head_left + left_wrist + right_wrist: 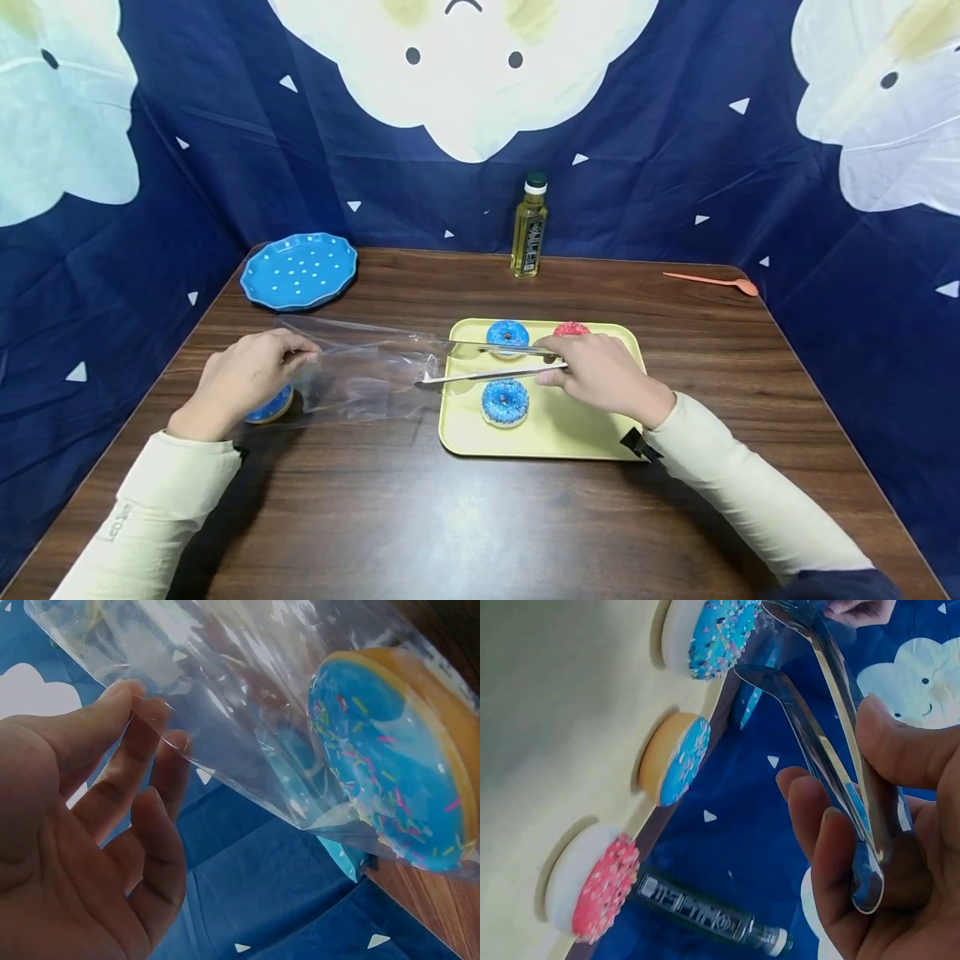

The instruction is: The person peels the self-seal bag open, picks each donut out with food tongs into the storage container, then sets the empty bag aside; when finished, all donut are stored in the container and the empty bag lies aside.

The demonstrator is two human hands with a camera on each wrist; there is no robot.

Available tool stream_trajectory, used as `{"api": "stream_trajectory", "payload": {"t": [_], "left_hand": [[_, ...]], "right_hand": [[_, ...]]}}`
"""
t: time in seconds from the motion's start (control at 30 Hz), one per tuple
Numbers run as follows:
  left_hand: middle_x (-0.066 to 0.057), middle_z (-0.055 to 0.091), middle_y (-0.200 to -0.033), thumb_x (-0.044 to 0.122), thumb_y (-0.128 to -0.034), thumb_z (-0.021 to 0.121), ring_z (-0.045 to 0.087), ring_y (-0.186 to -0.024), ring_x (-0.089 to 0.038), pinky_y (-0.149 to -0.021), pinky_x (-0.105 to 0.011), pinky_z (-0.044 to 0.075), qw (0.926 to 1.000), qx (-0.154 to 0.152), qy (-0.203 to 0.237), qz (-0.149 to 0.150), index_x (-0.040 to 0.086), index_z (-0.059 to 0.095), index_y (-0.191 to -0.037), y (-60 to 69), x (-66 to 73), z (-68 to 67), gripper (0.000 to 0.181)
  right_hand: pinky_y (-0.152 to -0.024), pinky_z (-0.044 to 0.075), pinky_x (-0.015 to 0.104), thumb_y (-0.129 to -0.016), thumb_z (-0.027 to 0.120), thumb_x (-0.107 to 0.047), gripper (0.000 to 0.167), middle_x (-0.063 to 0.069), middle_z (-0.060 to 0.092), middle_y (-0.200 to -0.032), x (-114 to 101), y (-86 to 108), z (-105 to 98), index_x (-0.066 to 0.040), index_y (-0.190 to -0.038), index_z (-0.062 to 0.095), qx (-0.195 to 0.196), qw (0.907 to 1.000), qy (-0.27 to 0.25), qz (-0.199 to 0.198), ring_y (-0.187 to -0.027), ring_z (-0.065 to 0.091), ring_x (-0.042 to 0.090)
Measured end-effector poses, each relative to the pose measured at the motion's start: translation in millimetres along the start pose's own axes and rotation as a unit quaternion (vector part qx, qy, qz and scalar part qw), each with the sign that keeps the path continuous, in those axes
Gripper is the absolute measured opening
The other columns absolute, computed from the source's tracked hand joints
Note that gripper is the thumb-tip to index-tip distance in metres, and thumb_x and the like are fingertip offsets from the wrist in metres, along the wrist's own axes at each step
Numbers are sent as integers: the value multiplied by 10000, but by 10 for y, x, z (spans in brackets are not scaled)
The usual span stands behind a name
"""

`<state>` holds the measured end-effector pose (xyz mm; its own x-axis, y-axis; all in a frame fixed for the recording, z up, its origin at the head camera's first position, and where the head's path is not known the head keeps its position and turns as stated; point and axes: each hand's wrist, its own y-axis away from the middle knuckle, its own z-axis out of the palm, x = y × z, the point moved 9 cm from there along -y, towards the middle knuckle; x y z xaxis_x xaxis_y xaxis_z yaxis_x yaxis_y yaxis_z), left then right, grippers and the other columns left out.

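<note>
My left hand (243,379) pinches the edge of a clear plastic bag (225,712) between thumb and fingertips. Below that hand is a blue-iced doughnut with sprinkles (394,769); bag film overlaps it, but I cannot tell whether it lies inside. Metal tongs (832,697) are gripped in my right hand (600,375), their arms spread with nothing between them. Their tips reach left, to the bag's right end. Beneath them, a yellow tray (585,446) bears two blue doughnuts, one nearer (505,403) and one farther (507,335), plus a pink doughnut (604,885) partly hidden by the right hand.
On the wooden table (450,517), a blue polka-dot plate (300,271) stands at the back left. An oil bottle (529,227) with a green cap is upright behind the tray. An orange spoon (712,281) lies at the back right. Patterned blue cloth (247,150) hangs around the back.
</note>
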<state>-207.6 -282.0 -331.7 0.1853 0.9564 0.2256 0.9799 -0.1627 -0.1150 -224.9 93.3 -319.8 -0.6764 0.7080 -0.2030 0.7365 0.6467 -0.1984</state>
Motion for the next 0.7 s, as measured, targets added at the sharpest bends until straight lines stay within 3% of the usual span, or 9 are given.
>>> {"api": "stream_trajectory", "payload": {"t": [0.13, 0.3, 0.5, 0.7], "left_hand": [[-84, 727, -1093, 267, -985, 670, 695, -932, -315, -555, -499, 509, 10000, 20, 14, -33, 169, 781, -1084, 10, -3, -17, 178], [-92, 726, -1103, 276, -987, 668, 692, -949, -326, -566, -513, 508, 10000, -8, -7, -64, 162, 778, -1095, 14, 1, -26, 192], [-88, 729, -1090, 272, -991, 663, 694, -948, -333, -568, -520, 509, 10000, 22, -7, -19, 158, 776, -1093, 24, 8, -45, 190], [-94, 728, -1087, 264, -994, 658, 694, -938, -314, -589, -520, 513, 10000, 7, -17, -18, 147, 774, -1095, 19, 18, -53, 193]], "right_hand": [[-568, 517, 431, -885, 784, -325, 414, 14, 744, -992, -71, -111, 54, -136, -1243, 703, -92, 9999, -101, -52, -853, 702, 239], [-555, 507, 399, -867, 793, -355, 441, 1, 754, -937, -191, -238, 66, -113, -1225, 709, 102, 9991, -33, -419, -714, 689, 212], [-408, 400, 338, -887, 780, -335, 421, 3, 749, -949, -256, -393, 115, -116, -1238, 700, 30, 9988, -185, -454, -588, 619, 167], [-479, 456, 359, -899, 775, -347, 405, -32, 702, -860, -335, -548, 220, -116, -1222, 694, -220, 9990, -178, -351, -651, 632, 190]]}}
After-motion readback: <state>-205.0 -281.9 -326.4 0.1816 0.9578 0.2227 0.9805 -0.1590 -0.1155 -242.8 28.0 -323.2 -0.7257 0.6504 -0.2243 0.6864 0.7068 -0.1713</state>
